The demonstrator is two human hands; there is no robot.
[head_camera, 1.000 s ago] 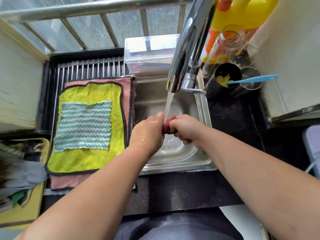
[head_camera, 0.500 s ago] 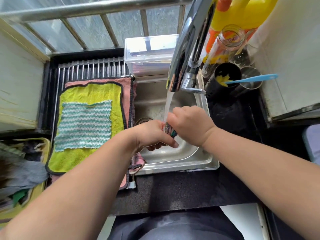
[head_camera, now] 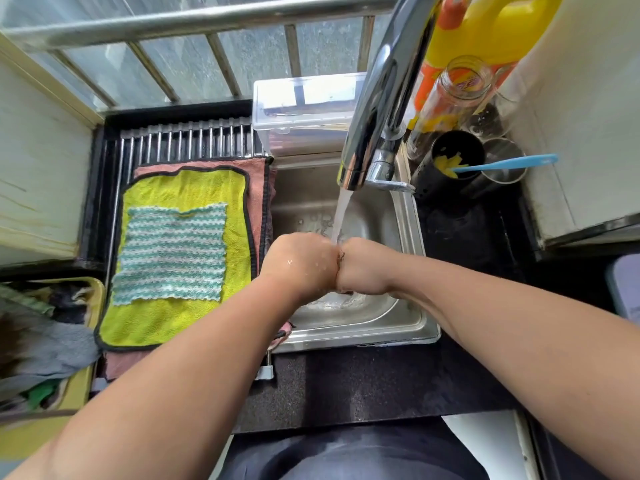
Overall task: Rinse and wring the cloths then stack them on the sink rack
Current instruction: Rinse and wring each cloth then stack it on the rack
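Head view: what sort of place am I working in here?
Probably a small home kitchen by a barred window: a steel sink under a running tap, cloths spread on a roll-up rack beside it, and a yellow jug behind the tap.

Nothing in the frame could be read. The only print stood in the upper right, on the clear glass bottle [head_camera: 450,98] just beside the tap [head_camera: 377,109]. It was a red and yellow label seen through the glass near the bottle's open mouth, with letters too blurred and small to make out. The yellow jug [head_camera: 491,26] behind it showed only plain colour on its visible side.
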